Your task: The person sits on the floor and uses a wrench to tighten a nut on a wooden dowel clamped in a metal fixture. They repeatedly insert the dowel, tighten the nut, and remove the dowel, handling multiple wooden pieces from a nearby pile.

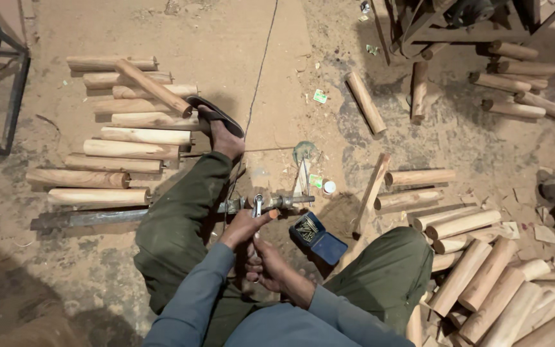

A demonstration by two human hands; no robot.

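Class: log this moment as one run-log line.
left hand: on metal tool | right hand: beneath, grip unclear | blue box: open, right of hands | wooden rods: on ground

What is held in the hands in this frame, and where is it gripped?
The left hand pinches the small metal handle on the clamp-like metal tool at its lower end. The right hand sits just below; whether it holds anything cannot be told.

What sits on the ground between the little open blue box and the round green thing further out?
In the head view, between the open blue box and the round green thing lie the end of a metal tool, a small green packet and a white cap.
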